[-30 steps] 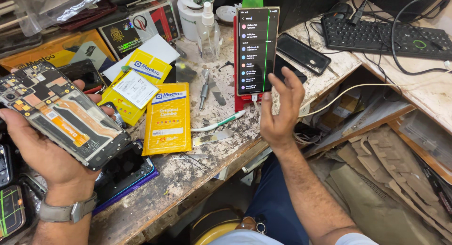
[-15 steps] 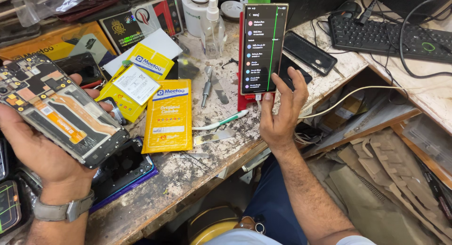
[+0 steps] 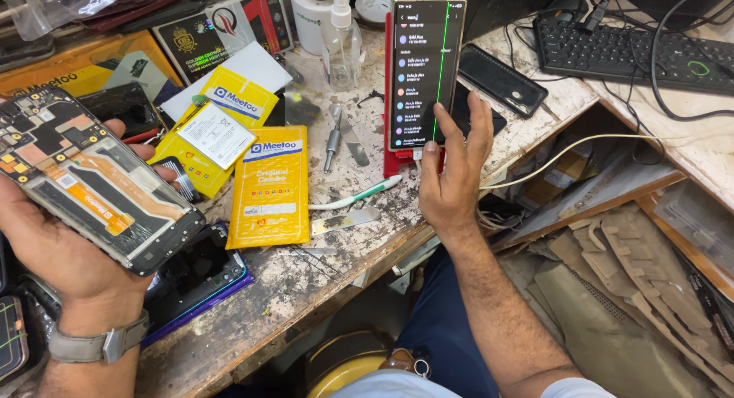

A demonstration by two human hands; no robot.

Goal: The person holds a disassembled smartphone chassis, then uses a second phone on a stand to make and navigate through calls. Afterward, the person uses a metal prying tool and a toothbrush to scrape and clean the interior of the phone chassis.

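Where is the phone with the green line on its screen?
In the head view, the lit phone stands upright at the bench's back, right of the spray bottle, with the right hand touching its screen.

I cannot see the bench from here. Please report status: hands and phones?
Left hand holds opened phone, circuit side up. Right hand touches propped phone, screen lit. Yellow packets between.

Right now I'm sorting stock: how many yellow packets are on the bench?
2: one yellow packet lies flat at the centre; another yellow packet sits left of it, under a white slip. Others may be hidden.
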